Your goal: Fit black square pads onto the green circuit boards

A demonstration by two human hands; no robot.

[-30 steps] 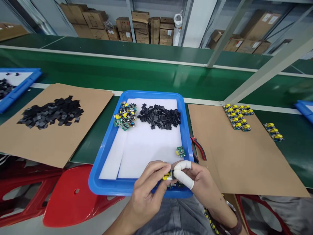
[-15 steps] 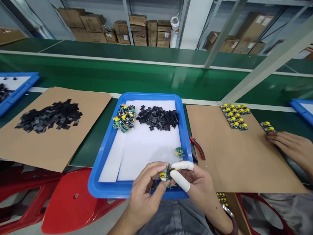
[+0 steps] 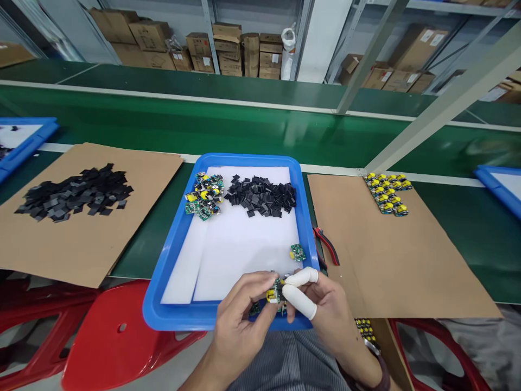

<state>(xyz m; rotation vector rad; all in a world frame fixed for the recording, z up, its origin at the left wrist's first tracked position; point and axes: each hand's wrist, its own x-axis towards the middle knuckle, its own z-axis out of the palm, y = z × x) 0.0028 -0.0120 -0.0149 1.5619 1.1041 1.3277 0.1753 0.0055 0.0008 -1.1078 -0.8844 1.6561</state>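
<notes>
Over the front edge of the blue tray [image 3: 171, 317], my left hand [image 3: 244, 309] pinches a small green circuit board [image 3: 277, 291] with a yellow component between thumb and fingers. White finger cots cover the thumb and index finger of my right hand [image 3: 321, 298], which are closed on the board's right side; any small part between those tips is hidden. More circuit board pieces [image 3: 254, 308] show partly beneath my hands. A single circuit board [image 3: 297, 252] lies on the white sheet just beyond. Farther back in the tray are a heap of circuit boards [image 3: 204, 195] and a pile of black rectangular pieces [image 3: 262, 196].
Pliers with red and black handles [image 3: 328, 247] lie right of the tray. The right cardboard sheet [image 3: 407, 260] bears grouped yellow-topped boards [image 3: 386, 193]; the left cardboard [image 3: 61, 250] holds another black pile [image 3: 77, 193]. A red stool [image 3: 109, 336] stands at lower left, a slanted post [image 3: 439, 103] at right.
The other person's hand at the right has gone from view, along with the boards it was touching. My hands stay at the same board, with slight finger movement.
</notes>
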